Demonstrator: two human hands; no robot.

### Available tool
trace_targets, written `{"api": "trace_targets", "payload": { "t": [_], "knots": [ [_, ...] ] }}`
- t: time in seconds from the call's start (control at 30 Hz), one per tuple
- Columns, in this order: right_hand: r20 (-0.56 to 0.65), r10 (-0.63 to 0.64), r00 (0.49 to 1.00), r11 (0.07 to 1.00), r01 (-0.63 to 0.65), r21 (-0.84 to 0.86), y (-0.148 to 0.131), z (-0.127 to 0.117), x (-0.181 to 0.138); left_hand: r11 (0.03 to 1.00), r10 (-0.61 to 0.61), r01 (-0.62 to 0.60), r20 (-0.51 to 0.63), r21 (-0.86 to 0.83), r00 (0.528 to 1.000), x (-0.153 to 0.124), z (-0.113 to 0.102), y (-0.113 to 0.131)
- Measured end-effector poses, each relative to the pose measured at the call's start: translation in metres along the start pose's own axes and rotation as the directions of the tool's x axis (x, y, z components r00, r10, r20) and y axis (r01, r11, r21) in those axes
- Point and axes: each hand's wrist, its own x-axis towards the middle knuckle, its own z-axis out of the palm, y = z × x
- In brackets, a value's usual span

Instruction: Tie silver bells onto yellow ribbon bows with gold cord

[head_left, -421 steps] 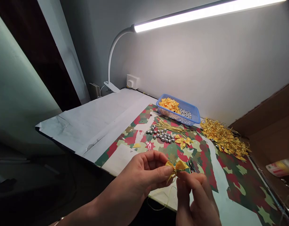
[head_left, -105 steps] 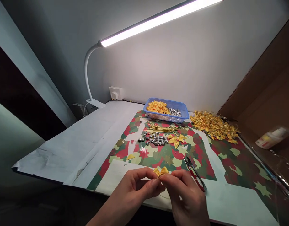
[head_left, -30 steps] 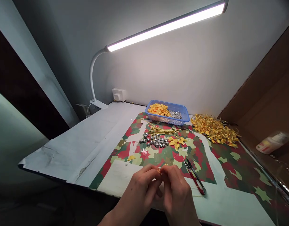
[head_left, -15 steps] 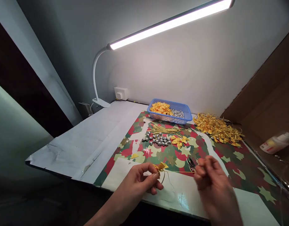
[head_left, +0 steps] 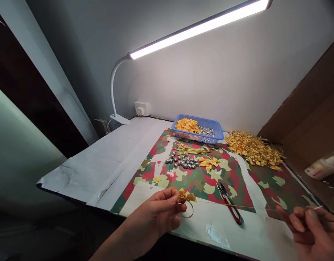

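My left hand (head_left: 158, 214) pinches a small yellow ribbon bow (head_left: 187, 196) with a loop of gold cord under it, just above the table's front edge. A thin gold cord (head_left: 237, 205) runs taut from the bow to my right hand (head_left: 309, 226), which pinches its far end at the lower right. Red-handled thread snips (head_left: 230, 203) lie on the table between my hands, under the cord.
A blue basket (head_left: 218, 127) of yellow bows and silver bells stands at the back. Loose silver bells (head_left: 183, 162), gold cords (head_left: 194, 149) and yellow bows (head_left: 209, 163) lie mid-table. A pile of finished bows (head_left: 254, 149) sits right. A lamp (head_left: 199, 27) hangs overhead; cardboard (head_left: 308, 119) stands right.
My hands were together on the bow one second ago. My right hand has since swept far to the right, drawing the gold cord out taut. My left hand stays put with the bow.
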Motion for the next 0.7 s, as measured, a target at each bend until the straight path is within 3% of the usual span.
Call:
{"api": "trace_targets", "payload": {
  "t": [0.27, 0.33, 0.4, 0.47, 0.53, 0.63, 0.67, 0.7],
  "knots": [
    [-0.036, -0.064, 0.997, 0.993, 0.060, -0.106, 0.004, 0.004, 0.000, 0.999, -0.022, 0.021, -0.016, -0.038, 1.000, 0.004, -0.003, 0.001],
    [-0.003, 0.007, 1.000, 0.987, -0.008, -0.158, 0.002, 0.015, -0.009, 1.000, 0.005, -0.005, -0.030, 0.009, 1.000, 0.004, 0.000, -0.001],
    [0.138, 0.164, 0.977, 0.966, -0.131, -0.223, -0.001, 0.032, -0.025, 0.996, 0.046, -0.044, -0.024, 0.079, 0.999, 0.003, 0.006, -0.002],
    [0.418, 0.328, 0.847, 0.925, -0.200, -0.322, -0.005, 0.055, -0.046, 0.985, 0.084, -0.083, -0.003, 0.150, 0.996, 0.002, 0.015, -0.002],
    [0.631, 0.381, 0.676, 0.909, -0.150, -0.389, -0.008, 0.080, -0.066, 0.958, 0.128, -0.136, 0.051, 0.254, 0.991, 0.000, 0.022, 0.000],
    [0.826, 0.438, 0.355, 0.893, -0.066, -0.445, -0.010, 0.107, -0.085, 0.882, 0.177, -0.228, 0.157, 0.412, 0.972, -0.005, 0.028, 0.005],
    [0.855, 0.436, 0.282, 0.897, -0.056, -0.439, -0.009, 0.113, -0.088, 0.855, 0.194, -0.251, 0.169, 0.454, 0.966, -0.007, 0.027, 0.006],
    [0.869, 0.424, 0.255, 0.903, -0.047, -0.427, -0.007, 0.116, -0.092, 0.828, 0.219, -0.270, 0.159, 0.492, 0.963, -0.008, 0.026, 0.007]
  ]
}}
